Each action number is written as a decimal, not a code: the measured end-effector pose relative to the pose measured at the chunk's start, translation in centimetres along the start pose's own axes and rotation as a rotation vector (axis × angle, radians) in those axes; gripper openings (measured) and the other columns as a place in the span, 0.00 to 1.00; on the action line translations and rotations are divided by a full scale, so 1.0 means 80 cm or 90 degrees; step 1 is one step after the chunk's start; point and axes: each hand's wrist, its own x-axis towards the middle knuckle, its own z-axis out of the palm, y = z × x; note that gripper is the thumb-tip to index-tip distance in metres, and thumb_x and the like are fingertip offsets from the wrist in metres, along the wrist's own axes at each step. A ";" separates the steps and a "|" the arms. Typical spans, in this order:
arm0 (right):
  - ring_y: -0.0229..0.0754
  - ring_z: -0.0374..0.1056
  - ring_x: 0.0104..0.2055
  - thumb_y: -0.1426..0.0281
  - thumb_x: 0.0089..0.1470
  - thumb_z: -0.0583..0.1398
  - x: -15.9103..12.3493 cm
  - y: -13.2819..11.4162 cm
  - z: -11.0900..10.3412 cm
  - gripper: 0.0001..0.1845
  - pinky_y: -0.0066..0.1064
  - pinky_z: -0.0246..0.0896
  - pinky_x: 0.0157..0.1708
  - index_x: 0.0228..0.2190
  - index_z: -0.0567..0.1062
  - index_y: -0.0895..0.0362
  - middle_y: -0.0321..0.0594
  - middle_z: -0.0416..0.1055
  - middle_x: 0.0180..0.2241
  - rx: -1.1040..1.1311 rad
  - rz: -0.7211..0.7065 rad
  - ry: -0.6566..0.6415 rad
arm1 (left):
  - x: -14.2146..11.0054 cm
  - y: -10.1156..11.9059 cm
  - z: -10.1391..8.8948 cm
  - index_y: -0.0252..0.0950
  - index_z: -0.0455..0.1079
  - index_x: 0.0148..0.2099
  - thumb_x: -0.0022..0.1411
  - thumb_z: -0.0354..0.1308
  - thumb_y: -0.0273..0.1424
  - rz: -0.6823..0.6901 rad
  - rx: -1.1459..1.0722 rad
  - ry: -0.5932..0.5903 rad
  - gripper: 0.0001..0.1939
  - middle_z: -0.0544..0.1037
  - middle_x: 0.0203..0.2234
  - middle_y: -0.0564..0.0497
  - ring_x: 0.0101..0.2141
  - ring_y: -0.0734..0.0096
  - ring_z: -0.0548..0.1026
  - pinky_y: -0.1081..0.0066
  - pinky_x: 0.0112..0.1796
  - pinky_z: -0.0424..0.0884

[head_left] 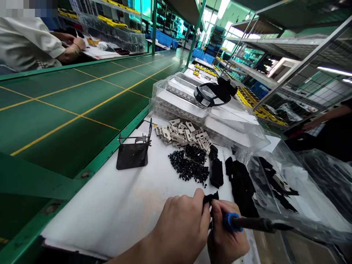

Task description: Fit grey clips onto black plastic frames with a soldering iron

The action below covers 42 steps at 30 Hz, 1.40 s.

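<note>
My left hand (pixel 181 223) is closed around a small black part (pixel 210 198), mostly hidden by the fingers; its exact kind does not show. Close beside it, my right hand (pixel 227 236) grips what looks like a soldering iron (pixel 255 223), with a blue collar and a dark handle running off to the right. Its tip is hidden. My right thumb lies against the black part. Just beyond my hands is a pile of tiny black pieces (pixel 188 167), with a long black block (pixel 217 173) to its right. Behind them lie many light grey brackets (pixel 184 134).
A dark metal stand (pixel 132 156) sits left on the white table (pixel 110 205). Clear plastic trays (pixel 176 104) carry a black strapped device (pixel 211 93). Black sheets (pixel 242 183) and plastic bags lie right. A green conveyor (pixel 68 99) runs left; a co-worker's arm (pixel 70 51) is beyond it.
</note>
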 end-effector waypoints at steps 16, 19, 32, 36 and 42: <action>0.41 0.68 0.31 0.77 0.55 0.64 -0.004 -0.005 0.009 0.04 0.34 0.62 0.30 0.33 0.76 0.57 0.38 0.71 0.30 -0.016 -0.056 0.034 | -0.009 -0.004 -0.006 0.41 0.65 0.38 0.68 0.43 0.31 0.003 -0.006 -0.010 0.10 0.76 0.23 0.48 0.24 0.53 0.75 0.65 0.25 0.61; 0.40 0.68 0.31 0.78 0.54 0.64 -0.003 -0.006 0.012 0.05 0.34 0.63 0.31 0.33 0.76 0.57 0.38 0.71 0.30 -0.019 -0.060 0.030 | -0.010 -0.006 -0.006 0.41 0.65 0.38 0.68 0.43 0.31 0.007 -0.012 -0.007 0.10 0.76 0.23 0.49 0.24 0.54 0.75 0.65 0.25 0.58; 0.38 0.63 0.29 0.57 0.44 0.70 0.036 -0.013 0.001 0.21 0.28 0.56 0.26 0.35 0.74 0.56 0.35 0.69 0.30 0.064 0.344 -0.063 | 0.004 -0.050 0.001 0.39 0.58 0.30 0.68 0.48 0.40 -0.007 -0.475 -0.061 0.15 0.63 0.19 0.59 0.21 0.76 0.60 0.74 0.22 0.53; 0.35 0.58 0.23 0.57 0.41 0.70 0.038 -0.016 -0.003 0.20 0.28 0.53 0.22 0.32 0.75 0.57 0.32 0.67 0.23 0.107 0.421 -0.122 | 0.004 -0.054 0.012 0.37 0.59 0.32 0.68 0.49 0.41 -0.022 -0.645 -0.110 0.15 0.60 0.22 0.59 0.23 0.77 0.58 0.74 0.22 0.54; 0.37 0.60 0.24 0.57 0.40 0.71 0.043 -0.016 -0.004 0.20 0.27 0.58 0.23 0.29 0.76 0.58 0.33 0.68 0.22 0.046 0.414 -0.154 | 0.009 -0.059 0.018 0.34 0.65 0.35 0.66 0.52 0.43 -0.044 -0.645 -0.099 0.17 0.64 0.25 0.57 0.27 0.75 0.62 0.74 0.26 0.59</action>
